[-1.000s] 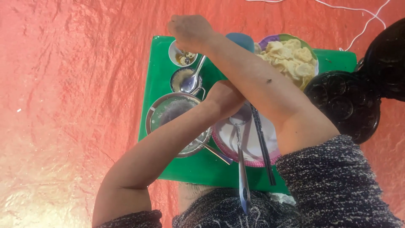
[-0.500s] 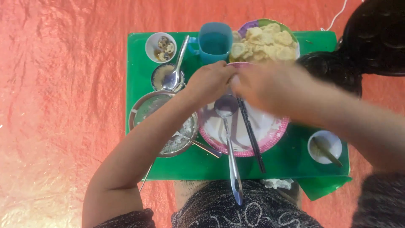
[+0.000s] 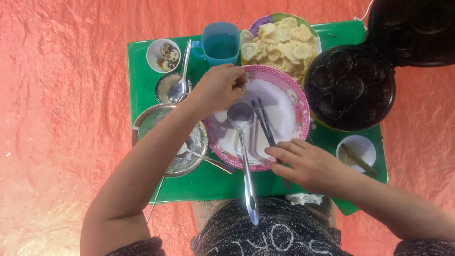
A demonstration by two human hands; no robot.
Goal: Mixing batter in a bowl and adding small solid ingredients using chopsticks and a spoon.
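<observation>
My left hand [image 3: 219, 87] hovers over the far rim of a pink-rimmed white plate [image 3: 287, 116], fingers pinched on a small piece of food I cannot make out. My right hand [image 3: 303, 163] rests at the plate's near edge, fingers spread, touching the ends of dark chopsticks [image 3: 263, 121] that lie across the plate. A steel ladle [image 3: 243, 147] lies in the plate with its handle pointing toward me.
All sits on a green tray [image 3: 142, 61] on orange cloth. On it: a blue cup [image 3: 220, 43], a plate of pale crackers [image 3: 284, 40], a black multi-well pan [image 3: 350, 87] with open lid, a steel bowl [image 3: 189, 156], small bowls [image 3: 162, 54] and a white dish [image 3: 356, 150].
My right arm has drawn back from the far side of the tray to the near edge of the plate. My left hand stays over the plate's far rim.
</observation>
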